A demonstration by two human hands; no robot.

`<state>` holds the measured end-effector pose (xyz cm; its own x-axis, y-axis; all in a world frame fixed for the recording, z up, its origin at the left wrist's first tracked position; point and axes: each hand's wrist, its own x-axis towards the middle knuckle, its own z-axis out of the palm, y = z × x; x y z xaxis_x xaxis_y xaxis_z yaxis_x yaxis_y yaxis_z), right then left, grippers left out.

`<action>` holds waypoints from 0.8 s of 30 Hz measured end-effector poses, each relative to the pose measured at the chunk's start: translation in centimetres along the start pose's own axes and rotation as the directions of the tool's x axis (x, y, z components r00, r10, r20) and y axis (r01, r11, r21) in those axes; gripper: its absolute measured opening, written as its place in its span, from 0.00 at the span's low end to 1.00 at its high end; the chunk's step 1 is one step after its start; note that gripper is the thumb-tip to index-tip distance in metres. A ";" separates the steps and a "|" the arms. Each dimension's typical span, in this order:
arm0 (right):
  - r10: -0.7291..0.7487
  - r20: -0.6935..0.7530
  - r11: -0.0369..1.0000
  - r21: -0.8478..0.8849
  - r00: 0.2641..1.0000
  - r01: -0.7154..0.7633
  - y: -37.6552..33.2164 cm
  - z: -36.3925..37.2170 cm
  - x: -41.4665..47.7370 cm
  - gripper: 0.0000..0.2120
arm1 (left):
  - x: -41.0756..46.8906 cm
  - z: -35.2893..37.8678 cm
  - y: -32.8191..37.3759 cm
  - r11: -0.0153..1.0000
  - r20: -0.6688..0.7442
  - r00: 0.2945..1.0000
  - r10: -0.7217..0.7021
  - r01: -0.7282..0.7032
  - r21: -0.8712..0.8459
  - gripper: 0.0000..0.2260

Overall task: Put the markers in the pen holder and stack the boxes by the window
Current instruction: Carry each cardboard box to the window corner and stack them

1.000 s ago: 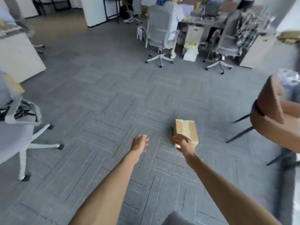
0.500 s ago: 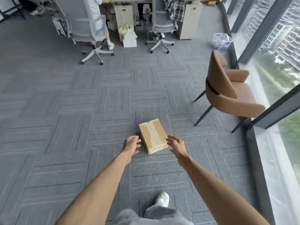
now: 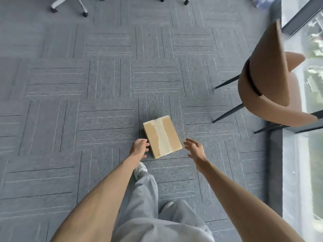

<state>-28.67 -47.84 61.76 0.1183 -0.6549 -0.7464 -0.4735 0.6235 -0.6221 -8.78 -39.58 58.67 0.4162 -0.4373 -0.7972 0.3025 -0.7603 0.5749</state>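
Observation:
A small brown cardboard box (image 3: pixel 162 136) with a strip of clear tape down its top lies flat on the grey carpet. My left hand (image 3: pixel 139 147) hovers just left of its near corner, fingers apart and empty. My right hand (image 3: pixel 194 148) is spread open just right of the box, a small gap from its edge. Neither hand touches the box. No markers or pen holder are in view.
A brown upholstered chair (image 3: pixel 265 81) with dark legs stands at the right, beside the floor-to-ceiling window (image 3: pixel 312 119). Wheeled bases of office chairs (image 3: pixel 70 6) show at the top edge. My grey trousers and white shoe (image 3: pixel 140 169) are below the box.
The view has swung right and tilted down toward the floor. I have stepped closer, and both hands now flank the box more tightly.

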 end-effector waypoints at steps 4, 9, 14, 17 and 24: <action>0.036 0.007 0.999 -0.004 0.999 -0.036 -2.1 1.0 8.7 0.19 | 8.0 1.2 2.4 0.998 -0.002 0.998 -0.055 0.055 0.018 0.14; 0.101 0.022 0.994 -0.053 0.995 -0.100 -0.2 2.1 20.2 0.19 | 18.1 4.0 0.5 0.984 0.006 0.985 -0.173 0.172 0.050 0.13; 0.123 0.103 0.969 -0.228 0.987 -0.097 6.9 4.3 35.5 0.20 | 31.4 7.9 -6.2 0.966 -0.065 0.967 -0.246 0.251 0.066 0.14; 0.113 0.127 0.948 -0.311 0.985 -0.069 11.7 5.5 43.4 0.26 | 38.2 9.7 -11.2 0.946 -0.083 0.952 -0.293 0.302 0.121 0.08; 0.029 0.007 0.906 -0.422 1.000 -0.024 16.9 7.2 52.8 0.38 | 46.5 13.1 -16.7 0.907 -0.137 0.901 -0.412 0.420 0.033 0.35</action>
<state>-24.18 -68.84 10.17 0.1102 -0.6334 -0.7660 -0.8001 0.4007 -0.4464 -5.68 -53.47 9.52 0.3674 -0.0146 -0.9299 0.4204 -0.8893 0.1801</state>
